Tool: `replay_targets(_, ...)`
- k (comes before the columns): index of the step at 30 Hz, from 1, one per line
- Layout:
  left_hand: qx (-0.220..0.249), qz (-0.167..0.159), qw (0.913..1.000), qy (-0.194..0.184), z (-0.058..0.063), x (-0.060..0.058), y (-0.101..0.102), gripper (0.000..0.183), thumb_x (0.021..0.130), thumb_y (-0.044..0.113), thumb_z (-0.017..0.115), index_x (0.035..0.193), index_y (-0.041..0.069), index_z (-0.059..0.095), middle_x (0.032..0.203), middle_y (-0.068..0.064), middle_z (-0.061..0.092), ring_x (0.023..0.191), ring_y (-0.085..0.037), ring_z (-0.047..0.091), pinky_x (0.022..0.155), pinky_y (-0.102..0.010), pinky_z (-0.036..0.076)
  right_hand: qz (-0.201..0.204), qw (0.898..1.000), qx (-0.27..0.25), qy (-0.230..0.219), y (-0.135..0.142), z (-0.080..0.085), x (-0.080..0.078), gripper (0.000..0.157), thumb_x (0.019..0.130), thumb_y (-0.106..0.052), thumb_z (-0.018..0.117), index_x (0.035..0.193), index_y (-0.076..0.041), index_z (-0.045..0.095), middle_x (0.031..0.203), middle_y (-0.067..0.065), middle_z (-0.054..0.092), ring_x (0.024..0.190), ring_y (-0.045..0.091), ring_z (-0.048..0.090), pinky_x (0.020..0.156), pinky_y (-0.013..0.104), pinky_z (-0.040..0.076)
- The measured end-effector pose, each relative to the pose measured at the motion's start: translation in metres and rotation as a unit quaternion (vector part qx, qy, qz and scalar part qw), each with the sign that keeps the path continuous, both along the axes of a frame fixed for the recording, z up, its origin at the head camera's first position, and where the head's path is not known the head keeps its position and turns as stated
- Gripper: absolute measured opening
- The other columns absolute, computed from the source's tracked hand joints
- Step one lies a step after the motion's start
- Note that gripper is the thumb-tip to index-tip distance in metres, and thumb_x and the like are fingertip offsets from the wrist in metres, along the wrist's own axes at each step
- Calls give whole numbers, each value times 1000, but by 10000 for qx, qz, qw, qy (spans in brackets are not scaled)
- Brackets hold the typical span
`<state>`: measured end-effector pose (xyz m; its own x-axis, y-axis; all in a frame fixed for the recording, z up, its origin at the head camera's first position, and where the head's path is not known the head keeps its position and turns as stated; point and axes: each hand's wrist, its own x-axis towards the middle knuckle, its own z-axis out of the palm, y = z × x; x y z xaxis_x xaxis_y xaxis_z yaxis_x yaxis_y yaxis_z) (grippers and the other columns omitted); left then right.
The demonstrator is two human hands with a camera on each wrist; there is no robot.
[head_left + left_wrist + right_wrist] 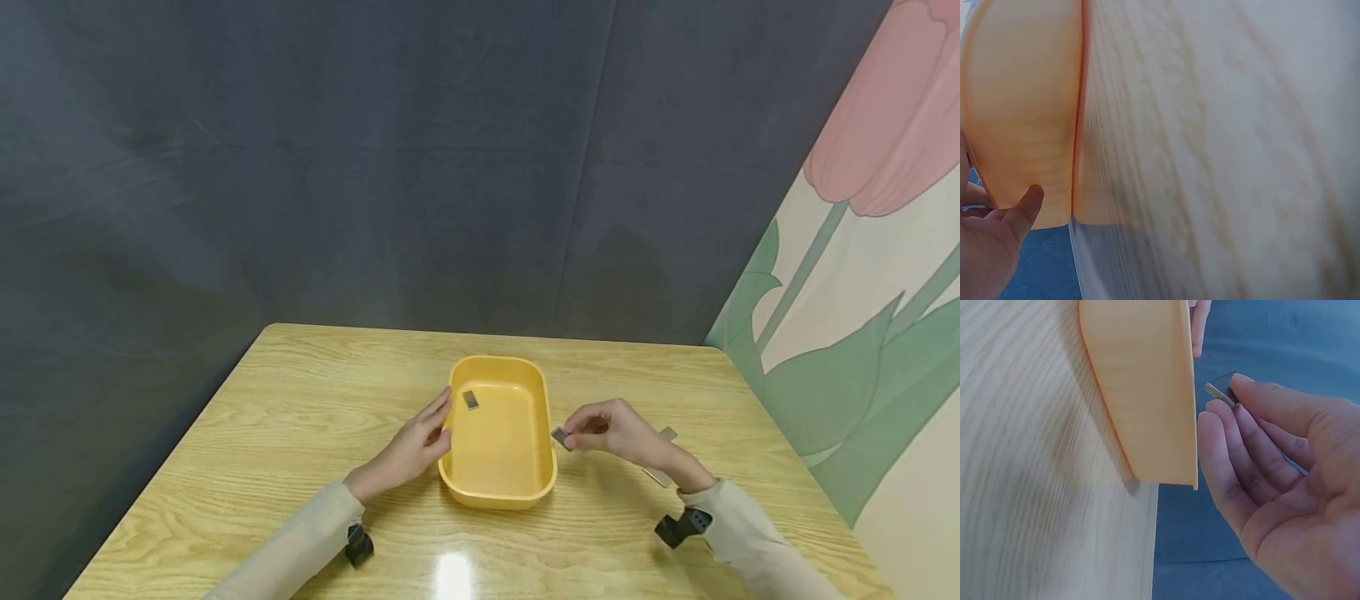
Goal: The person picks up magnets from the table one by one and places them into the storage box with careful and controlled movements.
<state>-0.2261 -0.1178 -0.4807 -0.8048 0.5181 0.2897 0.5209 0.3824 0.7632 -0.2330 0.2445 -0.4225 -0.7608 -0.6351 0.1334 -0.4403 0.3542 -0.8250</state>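
Note:
A yellow rectangular tray [498,502] stands on the wooden table. At its left side is my left hand [408,450], with fairly straight fingers touching the rim; in the left wrist view the thumb [1025,206] rests against the outer wall. My right hand [618,432] pinches a small flat grey rectangular piece [561,438] between thumb and fingers, at the tray's right rim. In the right wrist view this thin piece [1219,394] shows a shiny metallic edge, just above rim height. A similar small dark rectangular piece [470,400] lies inside the tray near its far left corner.
Beneath the right wrist, flat grey metallic material [657,477] lies on the table [337,375], partly hidden by the forearm. A dark curtain [420,167] hangs behind the table. To the right rises a wall with painted tulips [862,375].

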Motion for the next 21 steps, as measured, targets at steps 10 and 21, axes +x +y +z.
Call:
replay_targets(10, 10, -1, 10000, -77, -1, 0, 0, 56, 102, 1, 50, 149, -15, 23, 162, -20, 10, 141, -36, 31, 101, -30, 47, 277, 9993, -178, 169, -12, 6, 1, 11, 91, -8, 72, 101, -5, 73, 93, 7, 73, 77, 20, 67, 66, 27, 60)
replay_targets(21, -17, 4, 10000, -19, -2, -1, -1, 56, 102, 3, 49, 148, -15, 23, 162, -21, 11, 141, -36, 31, 101, -30, 46, 717, 9965, -397, 191, -26, 3, -4, 11, 91, -6, 71, 102, -4, 73, 94, 7, 73, 79, 28, 70, 68, 33, 61)
